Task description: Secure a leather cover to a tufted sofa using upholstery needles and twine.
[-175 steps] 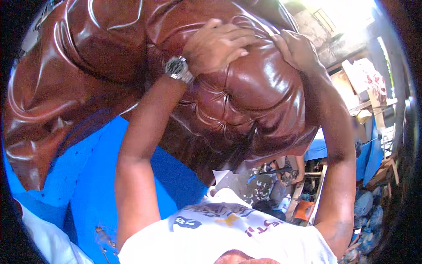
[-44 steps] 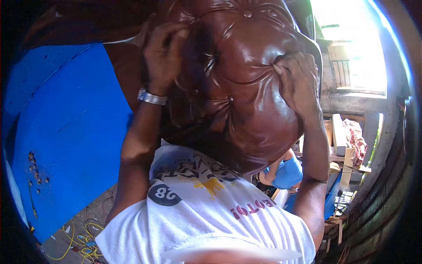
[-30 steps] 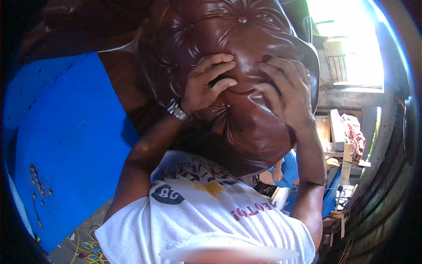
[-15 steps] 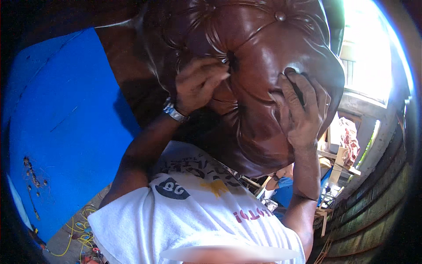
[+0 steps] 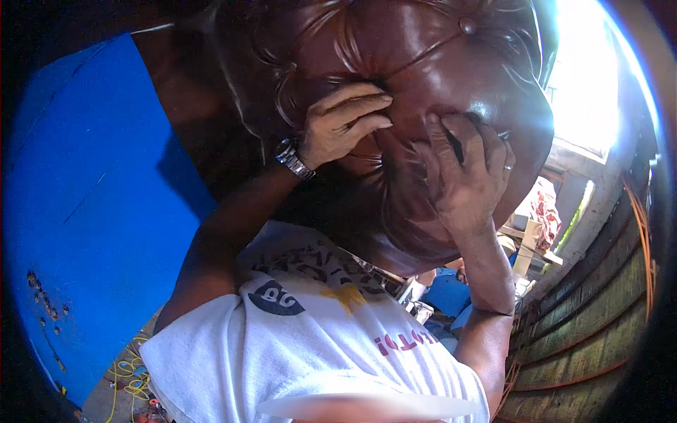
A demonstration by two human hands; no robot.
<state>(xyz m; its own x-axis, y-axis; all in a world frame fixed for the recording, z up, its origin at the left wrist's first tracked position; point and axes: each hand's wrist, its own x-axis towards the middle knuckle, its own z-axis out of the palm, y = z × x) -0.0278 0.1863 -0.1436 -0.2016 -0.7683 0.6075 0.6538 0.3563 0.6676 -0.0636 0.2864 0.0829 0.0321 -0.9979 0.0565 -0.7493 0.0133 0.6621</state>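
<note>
The head view looks from the person's own head (it is the left of two wide fisheye cameras worn side by side), facing steeply down over the chest, so the white shirt (image 5: 282,352) fills the lower middle. The left hand (image 5: 338,128) and right hand (image 5: 468,173) lie near the lens, above the centre, against brown tufted upholstery (image 5: 444,67) that runs past the top edge. The wide angle also takes in a blue panel (image 5: 106,169) at left and, farther off, a bright opening (image 5: 584,84) at upper right; a ribbed wall (image 5: 571,352) bends along the dark rim.
</note>
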